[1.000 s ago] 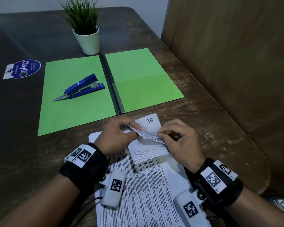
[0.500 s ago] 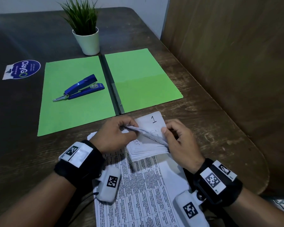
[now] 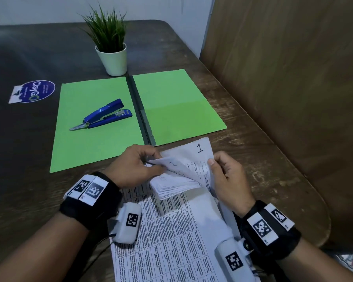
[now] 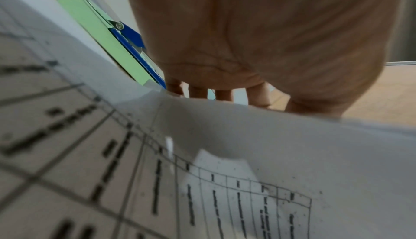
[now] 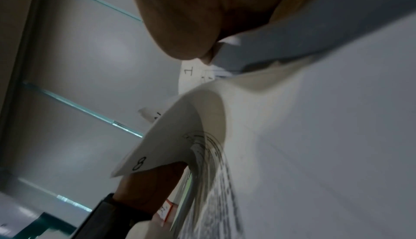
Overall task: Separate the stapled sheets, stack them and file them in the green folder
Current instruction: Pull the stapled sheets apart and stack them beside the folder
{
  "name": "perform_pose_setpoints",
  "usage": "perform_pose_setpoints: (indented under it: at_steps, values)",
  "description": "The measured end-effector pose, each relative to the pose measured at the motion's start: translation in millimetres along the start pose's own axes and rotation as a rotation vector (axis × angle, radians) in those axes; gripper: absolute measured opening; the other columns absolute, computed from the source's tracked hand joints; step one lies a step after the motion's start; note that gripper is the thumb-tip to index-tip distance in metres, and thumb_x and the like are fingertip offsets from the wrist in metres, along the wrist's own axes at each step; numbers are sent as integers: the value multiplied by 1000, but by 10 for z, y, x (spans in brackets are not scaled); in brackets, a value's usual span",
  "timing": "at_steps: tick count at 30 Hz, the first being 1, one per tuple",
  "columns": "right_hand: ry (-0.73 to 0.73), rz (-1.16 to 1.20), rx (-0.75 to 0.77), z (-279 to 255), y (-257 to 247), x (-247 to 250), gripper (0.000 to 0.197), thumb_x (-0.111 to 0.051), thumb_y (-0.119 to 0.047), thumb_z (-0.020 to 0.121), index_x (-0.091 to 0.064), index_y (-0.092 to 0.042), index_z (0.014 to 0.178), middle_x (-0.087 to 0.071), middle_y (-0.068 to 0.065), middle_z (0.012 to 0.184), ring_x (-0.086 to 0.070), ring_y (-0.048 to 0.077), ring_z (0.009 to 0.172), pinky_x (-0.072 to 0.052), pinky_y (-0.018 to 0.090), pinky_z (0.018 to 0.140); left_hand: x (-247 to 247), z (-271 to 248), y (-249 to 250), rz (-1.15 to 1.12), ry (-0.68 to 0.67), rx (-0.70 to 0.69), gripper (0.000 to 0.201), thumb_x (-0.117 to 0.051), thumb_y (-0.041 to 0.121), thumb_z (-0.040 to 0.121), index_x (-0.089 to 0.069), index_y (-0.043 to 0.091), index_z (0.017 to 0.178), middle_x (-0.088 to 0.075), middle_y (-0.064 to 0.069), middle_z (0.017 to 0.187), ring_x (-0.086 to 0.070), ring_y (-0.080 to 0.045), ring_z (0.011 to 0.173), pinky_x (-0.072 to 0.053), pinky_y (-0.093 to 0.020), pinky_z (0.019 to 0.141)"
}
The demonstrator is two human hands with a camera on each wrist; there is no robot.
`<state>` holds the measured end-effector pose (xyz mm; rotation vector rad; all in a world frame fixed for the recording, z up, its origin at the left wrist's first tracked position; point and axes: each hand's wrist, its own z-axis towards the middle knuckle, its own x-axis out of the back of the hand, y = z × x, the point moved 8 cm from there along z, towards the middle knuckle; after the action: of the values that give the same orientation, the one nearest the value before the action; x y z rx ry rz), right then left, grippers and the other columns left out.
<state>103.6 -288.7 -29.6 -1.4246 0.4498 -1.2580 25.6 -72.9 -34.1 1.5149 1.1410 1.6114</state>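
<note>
— What step is this?

— It looks like the pulling-apart step. The stapled sheets (image 3: 171, 210) lie on the tabletop (image 3: 243, 129), just this side of the open green folder (image 3: 102, 123). Nothing is in the folder yet but a blue stapler (image 3: 104, 116).

— What are the hands doing?

— The left hand (image 3: 135, 165) has its fingers (image 3: 151, 153) curled and pinching the folded-back corners of the sheets. The right hand (image 3: 228, 178) pinches the right edge of the page marked 1, thumb on top.

— Where is the staple?

— I cannot see it. I think it hides under the left fingers.

— What comes next?

— I think a slow pull, so the corner does not rip. Then stacking.
</note>
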Motion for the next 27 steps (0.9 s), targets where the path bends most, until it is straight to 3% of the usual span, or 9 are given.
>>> perform_pose_setpoints:
  at_steps: [2,7,10,13,18,20,22,25,27]
  values:
    - [-14,56,-50,34,64,-39,24,-50,-13,102,-54,-15,78,-40,-12,61,-35,6,56,-32,30,54,32,-2,28,-1,1,-17,32,-79,52,65,-68,22,66,-65,-7,78,-64,-33,75,-54,-47,72]
    - [-218,133,-87,96,-1,-356,15,-60,-15,98,-73,-19,92,-73,-9,78,-62,8,65,-50,28,58,111,-18,-20,-62,-33,15,45,-84,53,70,-79,12,86,-71,-17,90,-69,-39,83,-57,-52,80]
    - [-149,106,-51,124,-81,-331,33,-64,-16,95,-64,-20,63,-52,-14,51,-42,4,46,-33,22,48,181,-27,-111,-65,-43,92,32,-86,45,73,-81,15,83,-76,-1,80,-69,-20,71,-57,-42,74]
    - [-95,25,22,132,-193,-263,50,-58,-23,100,-45,-27,52,-30,-13,48,-27,3,49,-22,22,49,230,-110,-149,-88,-56,128,16,-81,37,74,-81,21,78,-78,-1,79,-66,-16,69,-54,-37,73]
    - [-86,-102,72,179,-242,-200,47,-48,-37,103,-47,-17,61,-30,-12,53,-30,8,51,-27,27,53,362,-285,-253,-104,-10,142,33,-85,46,72,-82,19,91,-79,-7,93,-74,-36,93,-57,-56,91]
    - [-107,-94,81,228,-276,-163,43,-50,-39,101,-51,-21,62,-39,-13,53,-37,5,51,-31,27,52,408,-320,-276,-104,1,147,18,-84,34,79,-82,21,92,-79,-3,95,-74,-32,94,-57,-53,93]
    - [-267,-105,-7,242,-182,-202,26,-60,-42,94,-70,-27,75,-68,-17,68,-59,1,62,-46,23,60,424,-339,-286,-100,2,155,9,-82,27,82,-82,23,89,-79,-2,92,-75,-24,87,-58,-45,90]
    - [-345,-164,-97,239,44,-143,32,-67,-44,90,-78,-14,86,-77,5,87,-71,16,77,-52,34,72,442,-327,-296,-89,14,141,29,-85,47,73,-81,22,87,-78,-11,88,-70,-25,77,-56,-45,79]
    - [-202,-135,-92,282,38,75,54,-60,-52,92,-66,-4,68,-71,2,67,-64,25,60,-45,30,64,454,-297,-306,-81,13,130,54,-83,66,62,-81,18,87,-75,-19,91,-68,-32,75,-56,-52,79]
